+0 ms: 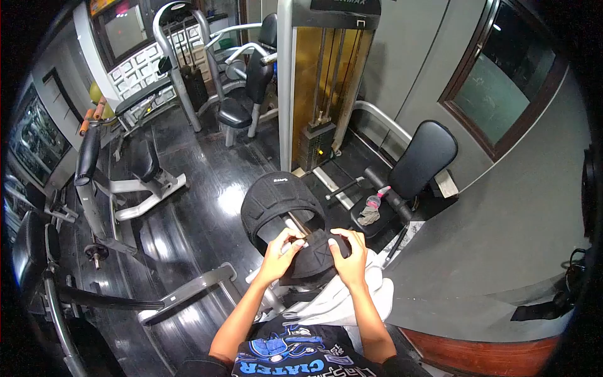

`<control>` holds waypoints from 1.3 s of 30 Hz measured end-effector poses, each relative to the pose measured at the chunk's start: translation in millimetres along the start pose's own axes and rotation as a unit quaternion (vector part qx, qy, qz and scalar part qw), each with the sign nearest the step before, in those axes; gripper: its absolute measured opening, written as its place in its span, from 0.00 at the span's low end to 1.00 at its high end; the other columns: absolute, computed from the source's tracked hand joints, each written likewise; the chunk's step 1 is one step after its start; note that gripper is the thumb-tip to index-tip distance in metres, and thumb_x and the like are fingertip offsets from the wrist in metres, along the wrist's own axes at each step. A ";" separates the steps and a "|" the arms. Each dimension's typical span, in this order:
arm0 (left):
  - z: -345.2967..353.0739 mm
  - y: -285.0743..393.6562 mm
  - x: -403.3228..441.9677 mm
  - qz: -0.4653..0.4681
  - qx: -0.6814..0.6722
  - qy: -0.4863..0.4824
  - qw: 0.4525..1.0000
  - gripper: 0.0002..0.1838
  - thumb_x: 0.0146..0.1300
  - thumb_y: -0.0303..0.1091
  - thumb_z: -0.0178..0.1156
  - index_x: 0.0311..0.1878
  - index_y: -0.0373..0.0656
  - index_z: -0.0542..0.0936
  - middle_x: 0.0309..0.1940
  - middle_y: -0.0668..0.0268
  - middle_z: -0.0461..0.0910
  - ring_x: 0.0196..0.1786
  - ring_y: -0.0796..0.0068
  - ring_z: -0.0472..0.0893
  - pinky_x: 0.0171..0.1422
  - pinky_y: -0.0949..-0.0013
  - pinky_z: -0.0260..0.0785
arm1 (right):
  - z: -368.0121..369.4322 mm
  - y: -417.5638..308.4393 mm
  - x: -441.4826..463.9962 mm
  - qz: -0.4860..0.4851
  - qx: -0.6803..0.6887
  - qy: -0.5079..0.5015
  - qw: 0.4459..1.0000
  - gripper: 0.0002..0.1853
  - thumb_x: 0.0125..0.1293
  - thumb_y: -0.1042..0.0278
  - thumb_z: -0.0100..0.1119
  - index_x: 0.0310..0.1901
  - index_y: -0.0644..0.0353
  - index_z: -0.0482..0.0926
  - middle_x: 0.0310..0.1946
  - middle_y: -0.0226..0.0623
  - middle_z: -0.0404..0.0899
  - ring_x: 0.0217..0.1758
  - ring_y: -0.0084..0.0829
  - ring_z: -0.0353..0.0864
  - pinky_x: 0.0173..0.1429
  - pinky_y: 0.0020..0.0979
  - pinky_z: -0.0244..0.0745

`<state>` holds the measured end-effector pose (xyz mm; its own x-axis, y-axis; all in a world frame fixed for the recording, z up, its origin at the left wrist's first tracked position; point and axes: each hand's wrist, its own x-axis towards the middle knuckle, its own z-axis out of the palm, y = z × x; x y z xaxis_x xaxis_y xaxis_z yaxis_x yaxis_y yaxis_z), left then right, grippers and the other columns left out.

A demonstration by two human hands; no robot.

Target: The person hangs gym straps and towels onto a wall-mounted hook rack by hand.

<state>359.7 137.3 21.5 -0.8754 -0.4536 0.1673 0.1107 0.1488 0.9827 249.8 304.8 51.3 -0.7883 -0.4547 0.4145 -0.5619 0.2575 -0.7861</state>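
Black padded belt [274, 196] sits looped in front of the person, its near end clamped in the left hand [279, 256] and the right hand [350, 256], near a white towel [379, 290]; a loosened pinch on either side could let the seemingly stiff curve spring free

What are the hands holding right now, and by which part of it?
A black padded belt, by its near, stitched section: the left hand has its left side, and the right hand its right side.
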 end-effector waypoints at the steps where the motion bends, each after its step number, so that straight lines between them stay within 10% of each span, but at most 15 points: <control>1: -1.3 0.0 0.6 -0.007 -0.033 -0.004 0.999 0.08 0.75 0.33 0.60 0.47 0.39 0.77 0.41 0.70 0.79 0.48 0.81 0.77 0.58 0.72 0.69 | 0.8 0.9 -0.3 0.000 0.000 0.001 1.000 0.12 0.62 0.71 0.69 0.48 0.58 0.85 0.39 0.38 0.81 0.46 0.36 0.79 0.54 0.35 0.74; 10: -9.8 18.4 5.5 -0.044 -0.140 0.065 0.987 0.09 0.78 0.40 0.56 0.48 0.44 0.74 0.37 0.77 0.72 0.42 0.85 0.71 0.52 0.77 0.63 | -2.3 13.5 -3.4 0.103 0.101 -0.069 0.987 0.21 0.79 0.53 0.47 0.53 0.62 0.83 0.42 0.43 0.83 0.44 0.36 0.84 0.52 0.34 0.74; 19: -16.5 21.4 5.8 -0.060 -0.230 0.122 0.964 0.09 0.78 0.41 0.56 0.47 0.47 0.75 0.36 0.81 0.67 0.40 0.88 0.63 0.49 0.80 0.56 | -5.8 -6.0 -1.9 -0.021 0.157 -0.053 0.986 0.15 0.70 0.64 0.61 0.53 0.64 0.84 0.45 0.42 0.86 0.48 0.36 0.87 0.78 0.43 0.59; 27: -28.7 48.5 -9.2 0.007 -0.245 0.144 0.959 0.06 0.74 0.35 0.59 0.43 0.47 0.72 0.38 0.77 0.70 0.41 0.88 0.66 0.49 0.79 0.59 | -15.4 -61.5 1.6 0.183 0.483 -0.090 0.851 0.19 0.74 0.70 0.60 0.64 0.65 0.73 0.44 0.36 0.84 0.45 0.26 0.85 0.48 0.33 0.88; 33: -38.2 68.2 -36.0 0.066 -0.152 0.061 0.984 0.15 0.63 0.31 0.70 0.37 0.45 0.69 0.40 0.72 0.73 0.44 0.84 0.68 0.51 0.76 0.61 | -18.5 -80.6 6.5 0.171 0.454 -0.029 0.874 0.14 0.76 0.68 0.59 0.59 0.58 0.74 0.44 0.33 0.83 0.40 0.20 0.81 0.38 0.25 0.87; 39: -26.3 120.0 -64.0 0.009 -0.179 0.039 0.983 0.20 0.59 0.23 0.74 0.47 0.44 0.72 0.24 0.76 0.73 0.25 0.87 0.75 0.31 0.81 0.68 | -42.7 -106.4 4.7 0.146 0.479 -0.017 0.865 0.11 0.75 0.66 0.62 0.54 0.51 0.74 0.41 0.28 0.84 0.31 0.09 0.73 0.30 0.13 0.67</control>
<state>441.4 161.1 130.8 -0.8347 -0.5218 0.1761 0.2962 -0.1558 0.9423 295.2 311.7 156.5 -0.8447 -0.5187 0.1322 0.1397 -0.4521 -0.8810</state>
